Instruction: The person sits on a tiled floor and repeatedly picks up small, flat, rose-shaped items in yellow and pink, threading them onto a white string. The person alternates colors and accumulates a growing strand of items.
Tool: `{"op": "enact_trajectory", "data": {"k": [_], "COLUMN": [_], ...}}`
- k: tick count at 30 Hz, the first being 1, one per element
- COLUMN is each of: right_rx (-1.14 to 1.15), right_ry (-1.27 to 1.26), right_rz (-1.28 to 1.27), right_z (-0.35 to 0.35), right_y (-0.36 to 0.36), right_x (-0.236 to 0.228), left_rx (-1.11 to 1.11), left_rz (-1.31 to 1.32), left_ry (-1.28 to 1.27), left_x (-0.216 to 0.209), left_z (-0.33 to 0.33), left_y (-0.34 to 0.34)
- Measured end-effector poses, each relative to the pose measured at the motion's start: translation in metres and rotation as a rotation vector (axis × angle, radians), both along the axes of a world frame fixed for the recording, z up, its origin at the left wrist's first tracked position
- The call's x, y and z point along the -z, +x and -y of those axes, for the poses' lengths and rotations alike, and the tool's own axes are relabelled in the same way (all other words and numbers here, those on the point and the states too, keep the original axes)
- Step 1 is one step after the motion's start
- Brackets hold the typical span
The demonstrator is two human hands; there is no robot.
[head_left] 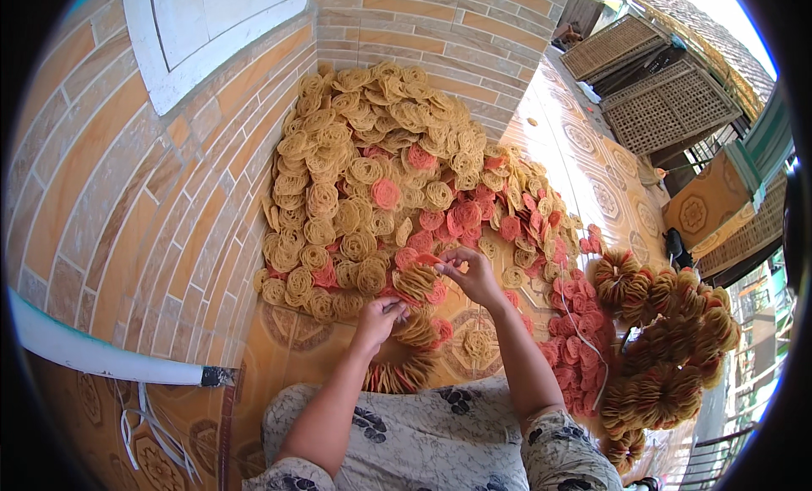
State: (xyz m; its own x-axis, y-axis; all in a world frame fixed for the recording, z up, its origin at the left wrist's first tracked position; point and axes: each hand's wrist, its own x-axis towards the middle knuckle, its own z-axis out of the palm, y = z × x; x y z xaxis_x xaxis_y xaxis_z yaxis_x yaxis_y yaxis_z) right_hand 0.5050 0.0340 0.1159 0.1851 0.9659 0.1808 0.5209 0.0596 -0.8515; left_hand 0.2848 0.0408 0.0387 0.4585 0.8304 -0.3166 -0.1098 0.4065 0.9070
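Observation:
My right hand pinches a thin red lacy disc by its edge, above a packed row of tan discs. Beside that row, to the left, my left hand has its thumb and fingers pressed together; what lies between them is too small to tell. Below the hands, a curved row of tan and red discs, packed face to face, reaches toward my lap. Just ahead spreads a broad heap of loose tan discs, with red discs mixed in, mostly on its right side.
Bundles of packed discs lie at the right, next to a patch of red discs crossed by a white strip. A brick-patterned wall closes off the left. Woven panels lean at the far right. White strips hang at the lower left.

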Motion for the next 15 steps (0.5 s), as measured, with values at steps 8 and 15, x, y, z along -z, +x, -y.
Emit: {"op": "enact_trajectory", "data": {"k": [8, 15], "right_rx": [0.394, 0.315], "right_ry": [-0.166, 0.096], "right_rz": [0.400, 0.715], "right_z": [0.032, 0.000], "right_y": [0.043, 0.023], "right_x": [0.044, 0.092], "left_rx": [0.025, 0.069], "left_rz": [0.007, -0.057], "left_ry": [0.043, 0.070], "left_x": [-0.008, -0.010], "left_z": [0.003, 0.000], "left_y": [0.001, -0.001]}}
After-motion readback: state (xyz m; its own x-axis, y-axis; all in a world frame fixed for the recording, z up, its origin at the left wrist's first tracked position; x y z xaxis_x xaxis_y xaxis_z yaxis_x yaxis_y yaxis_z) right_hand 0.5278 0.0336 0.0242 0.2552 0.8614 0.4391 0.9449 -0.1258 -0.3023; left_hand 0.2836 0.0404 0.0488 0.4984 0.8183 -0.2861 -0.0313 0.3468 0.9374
